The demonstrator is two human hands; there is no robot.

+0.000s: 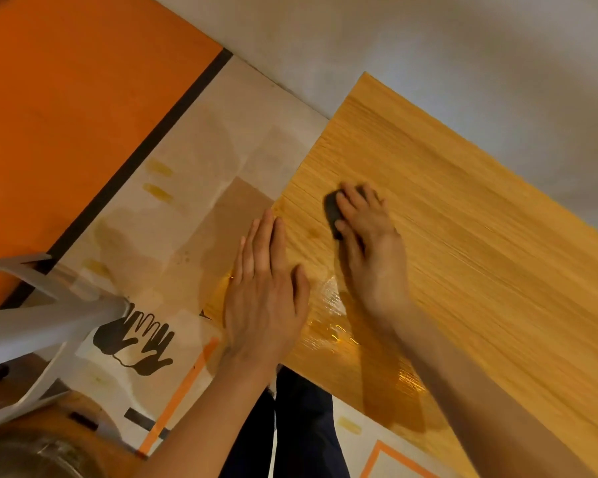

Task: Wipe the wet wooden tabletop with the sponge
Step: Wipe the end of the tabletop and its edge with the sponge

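Note:
A light wooden tabletop (463, 208) runs diagonally across the view. Water glistens (332, 305) on it near its lower left edge, between my two hands. A small dark sponge (332, 210) lies on the wood near the tabletop's left corner. My right hand (366, 232) holds the sponge, fingers curled over its top and thumb at its side. My left hand (266, 288) lies flat on the table's left edge, fingers straight and together, holding nothing.
A white chair (45, 315) stands at the left on the pale floor, beside a black handprint marking (135, 339). Orange flooring with a black strip (145, 150) lies beyond. A grey wall (428, 46) backs the table. My dark trousers (301, 426) show below the table edge.

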